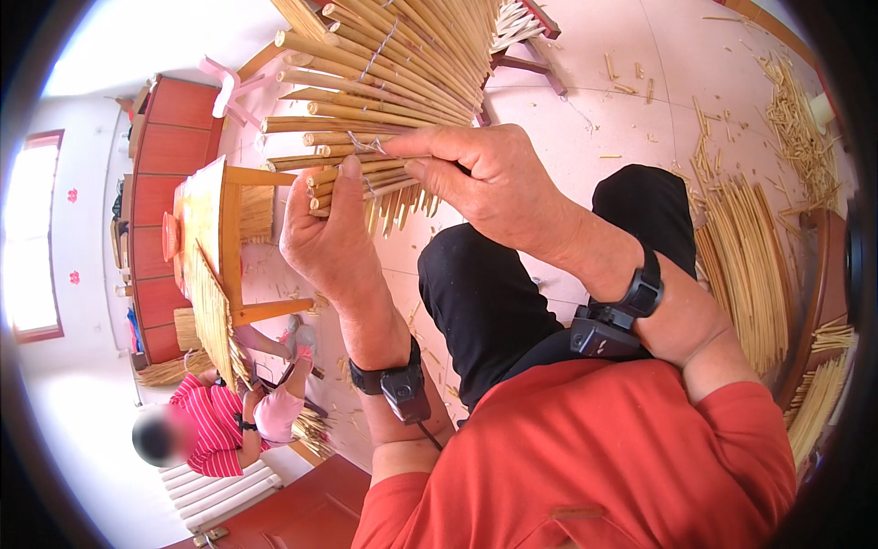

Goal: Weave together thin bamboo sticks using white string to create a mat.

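A fanned mat of tan reed stalks [402,69], bound with thin pale strands [366,146], fills the upper middle of the head view. My left hand [325,242] holds the cut ends at its lower edge, thumb upright against the stalks and fingers curled behind them. My right hand [485,183] is closed on the mat just right of that thumb, its index finger at a twist of pale strand and its thumb pressed on the stalks below. Part of its fingers is hidden.
Another person [215,412] in striped pink works with reeds at lower left, beside a wooden table [233,274]. A red cabinet [160,183] stands behind. Loose reed bundles [741,274] lie at right, scattered offcuts [626,87] on the floor. My knees are below the mat.
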The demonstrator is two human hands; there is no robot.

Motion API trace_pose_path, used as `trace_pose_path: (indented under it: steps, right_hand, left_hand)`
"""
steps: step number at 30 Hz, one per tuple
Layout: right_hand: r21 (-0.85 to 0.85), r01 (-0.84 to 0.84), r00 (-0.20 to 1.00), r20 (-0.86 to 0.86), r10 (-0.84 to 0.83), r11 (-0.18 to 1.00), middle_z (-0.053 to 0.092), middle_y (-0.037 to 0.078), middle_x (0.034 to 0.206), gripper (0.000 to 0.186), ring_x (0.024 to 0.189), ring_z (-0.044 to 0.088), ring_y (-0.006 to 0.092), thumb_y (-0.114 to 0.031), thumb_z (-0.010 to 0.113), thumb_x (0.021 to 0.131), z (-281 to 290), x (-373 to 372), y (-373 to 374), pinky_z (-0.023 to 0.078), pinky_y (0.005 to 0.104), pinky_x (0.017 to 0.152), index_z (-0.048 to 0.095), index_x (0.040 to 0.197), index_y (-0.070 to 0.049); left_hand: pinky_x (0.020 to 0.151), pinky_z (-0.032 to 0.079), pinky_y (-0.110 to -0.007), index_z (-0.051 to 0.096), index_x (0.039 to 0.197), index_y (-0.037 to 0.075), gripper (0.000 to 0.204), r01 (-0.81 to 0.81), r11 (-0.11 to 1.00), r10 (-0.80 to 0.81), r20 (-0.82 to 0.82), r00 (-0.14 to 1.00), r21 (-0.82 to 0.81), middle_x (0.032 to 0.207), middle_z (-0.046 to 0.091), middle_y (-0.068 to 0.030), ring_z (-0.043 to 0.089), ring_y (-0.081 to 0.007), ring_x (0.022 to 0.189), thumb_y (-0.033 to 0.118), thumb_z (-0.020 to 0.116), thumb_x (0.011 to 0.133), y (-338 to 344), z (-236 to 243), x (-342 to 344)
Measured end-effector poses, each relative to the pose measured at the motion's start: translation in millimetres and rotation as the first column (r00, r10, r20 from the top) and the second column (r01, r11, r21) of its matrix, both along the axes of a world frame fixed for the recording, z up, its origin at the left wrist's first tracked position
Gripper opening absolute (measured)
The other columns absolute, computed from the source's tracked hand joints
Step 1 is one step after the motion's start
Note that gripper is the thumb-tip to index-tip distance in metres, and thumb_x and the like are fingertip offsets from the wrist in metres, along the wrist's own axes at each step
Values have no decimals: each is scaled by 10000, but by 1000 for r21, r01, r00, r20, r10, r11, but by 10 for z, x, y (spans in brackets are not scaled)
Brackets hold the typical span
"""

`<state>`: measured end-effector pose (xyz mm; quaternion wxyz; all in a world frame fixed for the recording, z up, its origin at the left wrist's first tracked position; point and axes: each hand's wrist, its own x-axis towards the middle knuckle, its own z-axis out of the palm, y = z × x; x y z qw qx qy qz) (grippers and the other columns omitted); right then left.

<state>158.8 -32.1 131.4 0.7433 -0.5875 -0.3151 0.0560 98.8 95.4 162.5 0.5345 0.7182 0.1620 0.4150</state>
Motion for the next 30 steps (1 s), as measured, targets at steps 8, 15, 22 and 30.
trace_pose_path:
  steps: [8,15,22,30]
  right_hand:
    - [138,106,989,87,-118,985,668,110,727,160,601,617,148,-58,611,872,-124,11,96,490,264,556,679,1006,0]
    - [-139,201,976,-56,-210,970,638,74,634,157,507,524,75,-83,591,877,-110,128,-75,412,237,477,695,977,-22]
    - [125,210,939,250,-236,970,694,127,806,138,681,667,202,-70,638,856,-94,100,31,524,279,610,693,970,-15]
    - [24,242,933,270,-239,970,696,100,790,148,644,612,107,-41,641,864,-84,87,60,477,234,573,703,997,-27]
  left_hand:
    - [625,439,-170,667,907,-22,85,3,1000,-3,-2,1000,-12,792,633,19,528,-25,700,1,692,829,-18,-9,-3]
    - [653,465,-190,656,967,-31,147,4,1000,-5,-42,999,-28,856,656,-26,567,-56,730,1,691,828,43,-31,-15]
    - [632,454,-177,663,935,-32,122,14,999,-15,-21,1000,-47,811,648,1,547,-36,706,2,700,824,20,-14,-12]
    - [625,450,-177,658,939,-30,144,-19,999,17,-31,999,-37,803,642,1,542,-36,701,1,714,810,37,-19,-12]
